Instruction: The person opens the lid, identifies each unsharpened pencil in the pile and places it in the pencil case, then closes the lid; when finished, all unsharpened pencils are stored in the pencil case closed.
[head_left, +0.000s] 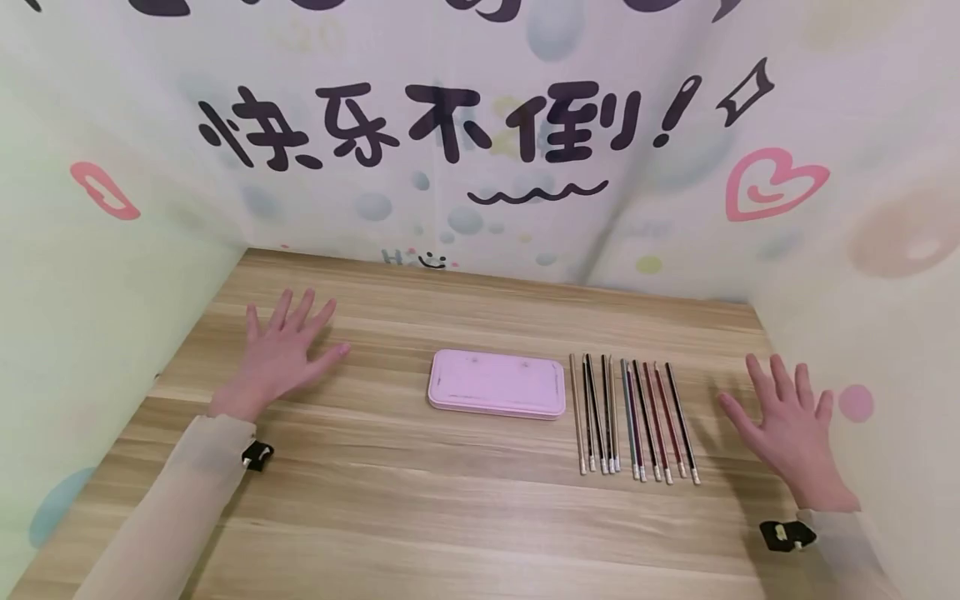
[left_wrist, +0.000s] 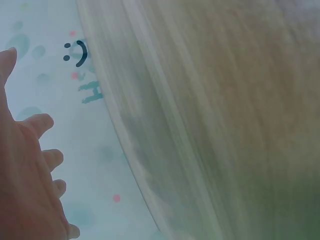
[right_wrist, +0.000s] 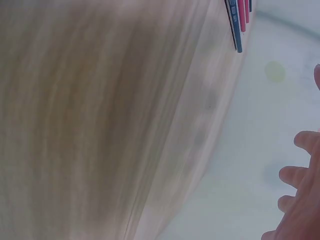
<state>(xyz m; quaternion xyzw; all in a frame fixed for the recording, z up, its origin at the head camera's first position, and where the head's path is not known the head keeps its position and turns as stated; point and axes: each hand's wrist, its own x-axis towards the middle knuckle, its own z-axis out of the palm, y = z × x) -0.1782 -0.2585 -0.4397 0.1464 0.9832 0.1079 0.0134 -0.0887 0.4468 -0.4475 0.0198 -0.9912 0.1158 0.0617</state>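
Head cam's up top, facing fwd/down over all fingers; 2 wrist views look from close behind them to backdrop; head & R, I see, share pencils left of R fingers.

Black "快乐不倒!" lettered across the white cloth beyond the worktop, cropped black characters higher up, blue "H" beside a smiley near the worktop's far edge, possibly a faint "20" above

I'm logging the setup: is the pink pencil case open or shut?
Shut: the pink pencil case lies as one flat block, no gap or raised lid showing.
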